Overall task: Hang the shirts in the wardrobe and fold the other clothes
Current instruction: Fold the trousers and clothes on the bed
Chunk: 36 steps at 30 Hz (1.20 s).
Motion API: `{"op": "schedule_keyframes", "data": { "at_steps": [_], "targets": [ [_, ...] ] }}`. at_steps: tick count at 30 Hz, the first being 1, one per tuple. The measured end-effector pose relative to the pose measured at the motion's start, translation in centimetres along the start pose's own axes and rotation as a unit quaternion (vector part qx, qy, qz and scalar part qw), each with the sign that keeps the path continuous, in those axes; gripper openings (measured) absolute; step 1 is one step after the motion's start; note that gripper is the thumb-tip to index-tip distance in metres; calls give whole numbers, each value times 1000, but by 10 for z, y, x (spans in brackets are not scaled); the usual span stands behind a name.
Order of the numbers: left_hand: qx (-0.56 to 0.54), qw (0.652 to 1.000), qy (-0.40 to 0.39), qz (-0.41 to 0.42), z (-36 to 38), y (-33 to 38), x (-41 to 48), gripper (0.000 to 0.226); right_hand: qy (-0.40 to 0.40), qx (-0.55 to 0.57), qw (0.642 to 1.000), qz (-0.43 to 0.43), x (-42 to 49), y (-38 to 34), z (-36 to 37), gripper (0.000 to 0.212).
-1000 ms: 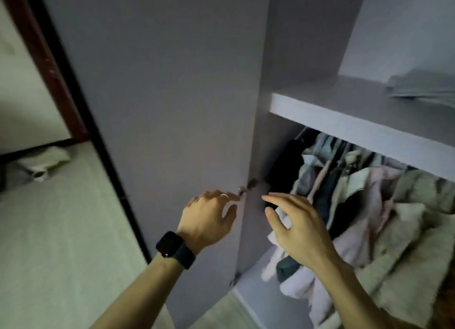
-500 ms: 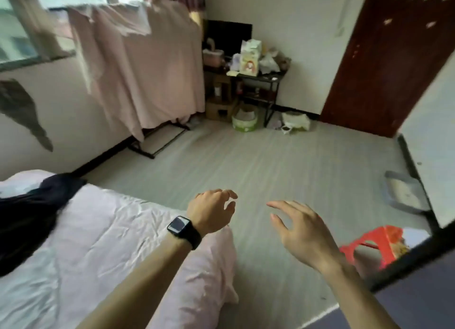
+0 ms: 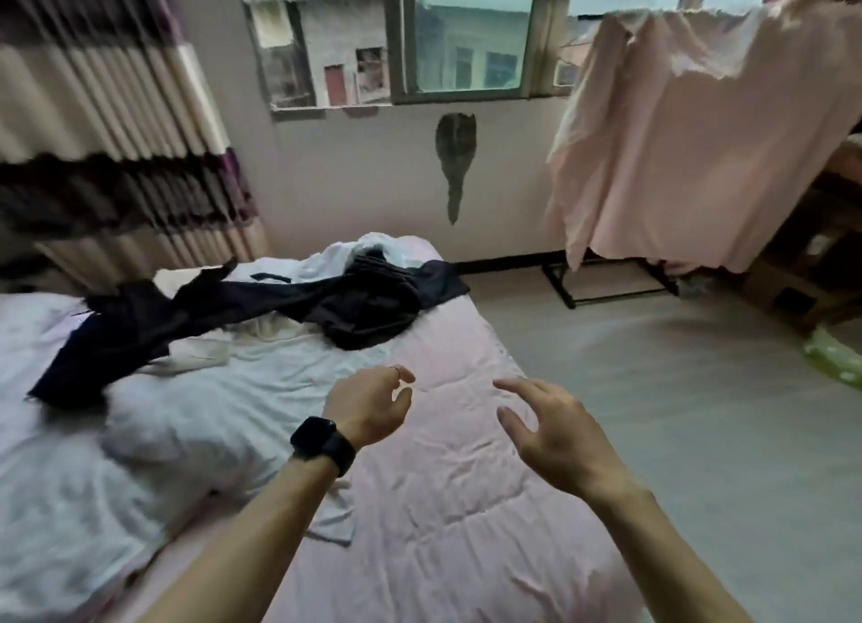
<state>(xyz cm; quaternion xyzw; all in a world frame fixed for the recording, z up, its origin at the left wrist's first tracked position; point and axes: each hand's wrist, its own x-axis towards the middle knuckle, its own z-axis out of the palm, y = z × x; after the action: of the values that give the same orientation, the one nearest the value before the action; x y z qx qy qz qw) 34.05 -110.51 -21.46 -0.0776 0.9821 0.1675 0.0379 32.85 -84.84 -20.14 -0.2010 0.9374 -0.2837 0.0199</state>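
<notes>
While still empty, hands [image 3: 368, 405] [image 3: 550, 431] now over bed [image 3: 443, 543].

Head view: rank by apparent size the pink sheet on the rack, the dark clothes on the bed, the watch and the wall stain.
1. pink sheet
2. dark clothes
3. watch and wall stain: look alike; the watch is nearer, so unranked.

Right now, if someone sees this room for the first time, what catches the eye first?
The dark clothes sprawled across the far part of the bed stand out most. In front, the left hand and right hand hover empty over it. At right, a pink sheet hangs by the window.
</notes>
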Motion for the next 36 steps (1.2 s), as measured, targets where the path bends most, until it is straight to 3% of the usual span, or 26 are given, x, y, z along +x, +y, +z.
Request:
{"op": "schedule_keyframes", "data": {
  "at_steps": [7, 14, 20, 27, 36],
  "targets": [
    [-31, 989, 46, -140, -14, -30, -16, 31, -68, 12, 994, -80, 61, 10, 18, 41],
    [-31, 978, 71, -192, 13, -22, -5, 31, -99, 9, 988, -115, 96, 49, 21, 44],
    [-6, 975, 47, -215, 34, -52, 39, 32, -124, -7, 987, -105, 154, 72, 52, 44],
    [15, 977, -28, -213, 85, -122, 148, 36, -172, -35, 982, -72, 245, 91, 145, 48],
    [110, 964, -143, -192, 210, -237, 311, 50, -291, -110, 950, -3, 348, 170, 351, 59]
  ]
}}
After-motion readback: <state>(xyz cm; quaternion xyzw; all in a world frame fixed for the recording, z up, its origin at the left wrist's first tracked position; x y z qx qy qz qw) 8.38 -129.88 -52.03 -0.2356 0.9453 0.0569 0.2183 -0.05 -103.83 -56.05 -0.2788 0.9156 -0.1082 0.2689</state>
